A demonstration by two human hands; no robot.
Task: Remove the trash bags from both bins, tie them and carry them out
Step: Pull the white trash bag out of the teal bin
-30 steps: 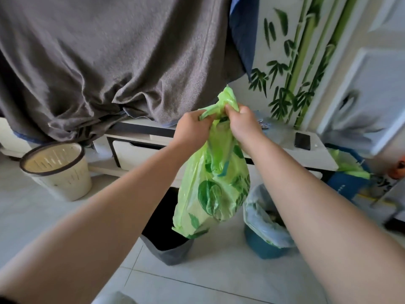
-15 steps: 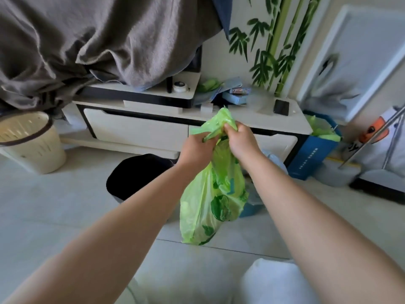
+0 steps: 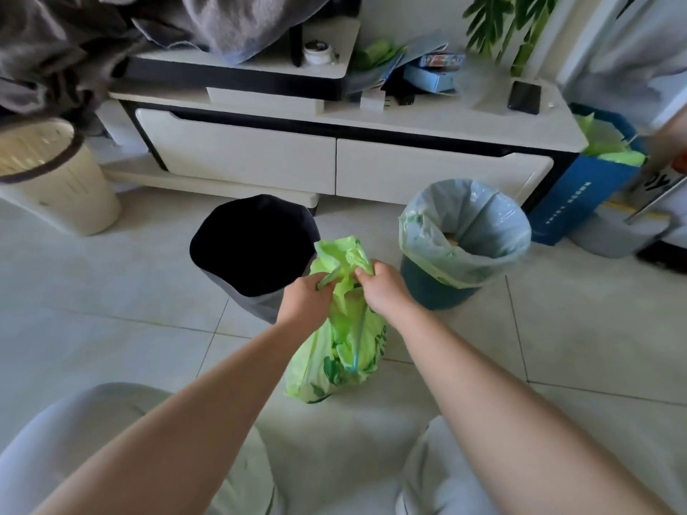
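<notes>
A full green trash bag [image 3: 336, 360] with a leaf print hangs just above the tiled floor in front of my knees. My left hand [image 3: 305, 299] and my right hand [image 3: 383, 288] both grip its bunched top, close together. Behind it to the left stands a dark grey bin [image 3: 238, 288] with a black, empty-looking inside. To the right stands a teal bin [image 3: 433, 291] lined with a pale blue-green bag [image 3: 427, 239] folded over its rim, with some trash inside.
A white cabinet [image 3: 371, 169] with two drawers runs along the wall behind the bins. A cream slatted basket [image 3: 55, 184] stands at left, a blue box [image 3: 580, 195] with green bags at right. Grey cloth hangs at top left. A phone [image 3: 524, 97] lies on the cabinet.
The view has tilted down and the green bag has come down from chest height to just above the floor. Both hands still hold its top. My knees have come into view.
</notes>
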